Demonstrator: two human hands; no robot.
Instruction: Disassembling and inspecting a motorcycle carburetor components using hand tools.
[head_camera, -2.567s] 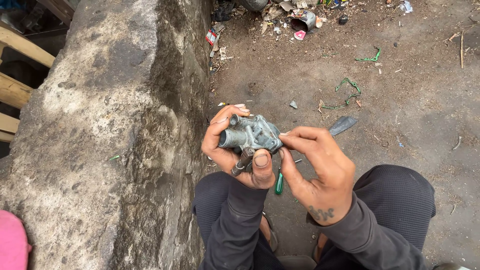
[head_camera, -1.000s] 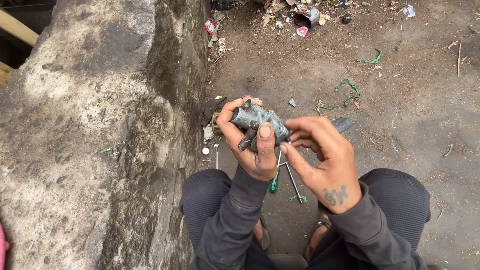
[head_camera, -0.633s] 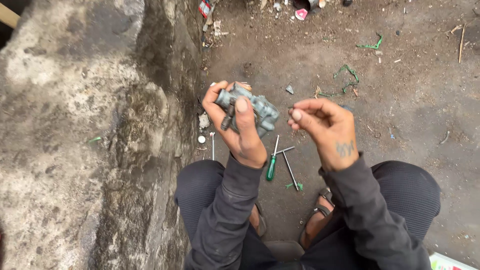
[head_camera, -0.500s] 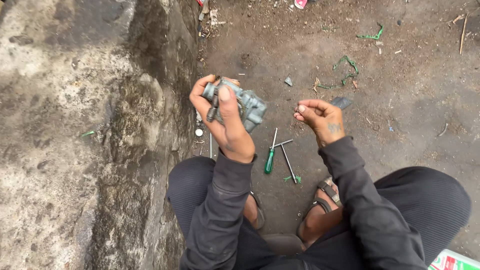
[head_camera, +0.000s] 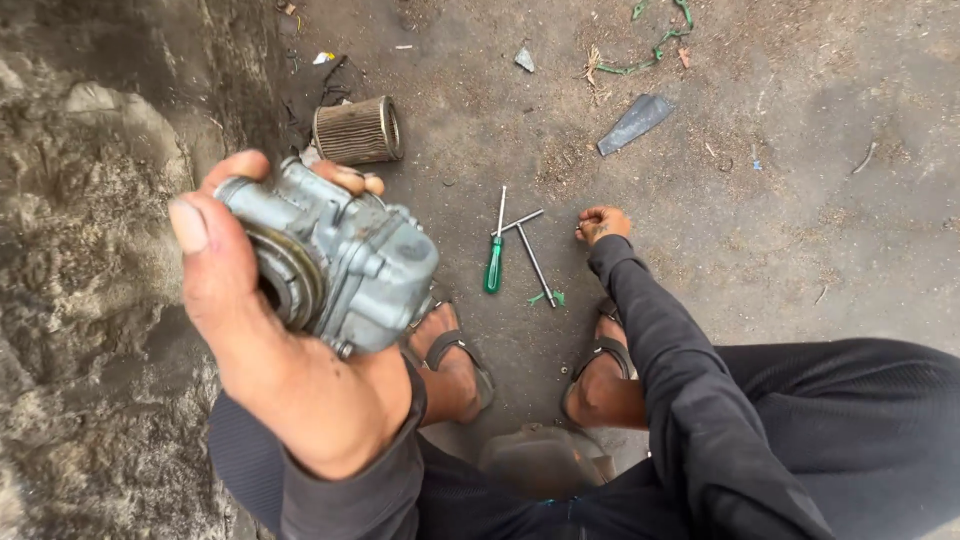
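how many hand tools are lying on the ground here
2. A green-handled screwdriver lies on the dirt ahead of the sandalled feet, and a metal T-handle wrench lies just right of it, near the right hand. Others may be hidden behind the raised left hand.

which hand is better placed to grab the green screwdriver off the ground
The right hand. It is low, near the ground, beside the green screwdriver, and seems to hold nothing large. The left hand is raised and wrapped around the grey metal part, so it is occupied.
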